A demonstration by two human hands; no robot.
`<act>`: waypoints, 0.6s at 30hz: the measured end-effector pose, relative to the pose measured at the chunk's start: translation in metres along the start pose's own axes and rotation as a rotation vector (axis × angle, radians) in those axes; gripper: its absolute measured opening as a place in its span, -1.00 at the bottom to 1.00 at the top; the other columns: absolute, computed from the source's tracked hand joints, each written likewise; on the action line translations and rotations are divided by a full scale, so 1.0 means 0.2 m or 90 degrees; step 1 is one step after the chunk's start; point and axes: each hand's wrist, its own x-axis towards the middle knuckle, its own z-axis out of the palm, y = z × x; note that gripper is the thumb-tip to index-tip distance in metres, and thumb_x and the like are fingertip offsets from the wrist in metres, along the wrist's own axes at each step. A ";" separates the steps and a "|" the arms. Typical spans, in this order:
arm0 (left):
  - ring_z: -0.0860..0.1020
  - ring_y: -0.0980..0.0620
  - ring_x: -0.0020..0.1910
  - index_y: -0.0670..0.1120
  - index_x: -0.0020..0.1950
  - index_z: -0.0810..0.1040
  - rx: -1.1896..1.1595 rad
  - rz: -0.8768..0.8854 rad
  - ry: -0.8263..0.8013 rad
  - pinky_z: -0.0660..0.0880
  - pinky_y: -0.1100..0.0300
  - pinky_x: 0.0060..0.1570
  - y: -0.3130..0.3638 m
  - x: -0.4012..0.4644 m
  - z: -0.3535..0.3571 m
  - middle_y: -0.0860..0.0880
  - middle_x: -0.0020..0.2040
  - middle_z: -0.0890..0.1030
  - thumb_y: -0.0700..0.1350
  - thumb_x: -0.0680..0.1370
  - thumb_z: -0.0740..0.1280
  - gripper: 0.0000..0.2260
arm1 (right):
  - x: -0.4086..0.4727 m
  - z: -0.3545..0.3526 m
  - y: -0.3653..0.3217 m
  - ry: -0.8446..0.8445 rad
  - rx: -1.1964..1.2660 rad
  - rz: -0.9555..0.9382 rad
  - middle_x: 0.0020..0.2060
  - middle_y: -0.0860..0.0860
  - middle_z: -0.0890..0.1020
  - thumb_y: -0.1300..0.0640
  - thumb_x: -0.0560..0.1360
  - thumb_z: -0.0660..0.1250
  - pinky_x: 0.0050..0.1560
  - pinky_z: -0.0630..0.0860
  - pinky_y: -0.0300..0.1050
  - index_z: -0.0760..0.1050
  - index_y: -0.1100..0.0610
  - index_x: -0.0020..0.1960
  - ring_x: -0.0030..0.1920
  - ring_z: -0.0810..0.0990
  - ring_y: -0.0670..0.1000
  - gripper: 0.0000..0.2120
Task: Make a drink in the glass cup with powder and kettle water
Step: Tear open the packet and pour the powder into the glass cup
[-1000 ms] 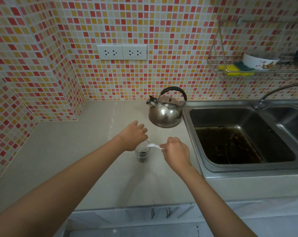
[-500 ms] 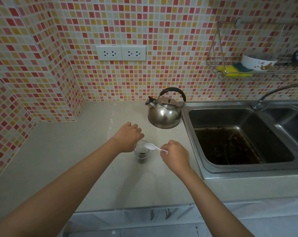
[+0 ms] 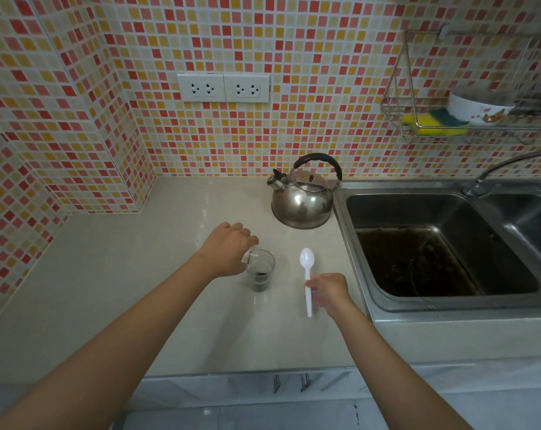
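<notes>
Here the small clear glass cup [image 3: 260, 270] stands upright on the pale, smooth stone-look counter [image 3: 114, 274], with a dark layer of powder [image 3: 259, 282] at its bottom; whether any liquid is in it cannot be told. The left hand [image 3: 225, 251] curls over the cup's rim from nine o'clock, its fingers [image 3: 247, 240] bent and touching something small and translucent at the rim, which is too blurred to name. That hold looks meant to steady the light cup so it does not tip or slide.

At three o'clock of the cup, a little apart, the white plastic spoon [image 3: 307, 274] points its oval bowl toward twelve o'clock. The right hand [image 3: 328, 290] has its fingers closed on the thin handle near the middle, and the spoon sits low over the counter; whether it rests on the surface cannot be told. Kept clear of the cup, it leaves the mouth free for pouring.

The rounded, polished stainless-steel kettle [image 3: 301, 201] with an arched black handle sits at one o'clock from the cup, just beside the steel sink [image 3: 511, 308], its spout turned toward ten o'clock. It is within easy reach of the right hand, so the pour seems the step to come. Glass is slick and the kettle heavy, so a firm grip on the handle will matter.
</notes>
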 end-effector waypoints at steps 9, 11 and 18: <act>0.50 -0.03 0.17 0.03 0.34 0.45 -0.063 -0.031 0.025 0.37 0.13 0.06 -0.01 -0.01 0.01 0.00 0.18 0.57 0.05 0.46 0.33 -0.55 | 0.14 0.08 0.10 0.022 -0.212 -0.008 -0.41 0.10 0.65 0.28 0.32 0.50 -0.16 0.65 0.00 0.54 0.20 -0.38 -0.37 0.68 0.12 -0.83; 0.49 -0.03 0.18 0.03 0.34 0.45 -0.075 -0.039 0.023 0.37 0.13 0.08 -0.01 -0.01 0.02 0.00 0.19 0.56 0.06 0.45 0.33 -0.54 | 0.16 0.09 0.11 0.020 -0.251 -0.019 -0.35 0.12 0.67 0.24 0.33 0.50 -0.15 0.62 -0.02 0.53 0.18 -0.39 -0.31 0.70 0.13 -0.81; 0.51 -0.03 0.16 0.03 0.34 0.45 -0.128 -0.066 0.045 0.38 0.13 0.06 -0.05 -0.03 0.06 0.01 0.17 0.57 0.07 0.44 0.36 -0.53 | 0.12 0.09 0.09 0.035 -0.358 -0.060 -0.26 0.07 0.62 0.10 0.35 0.49 -0.30 0.44 -0.18 0.49 0.14 -0.31 -0.30 0.58 0.09 -0.80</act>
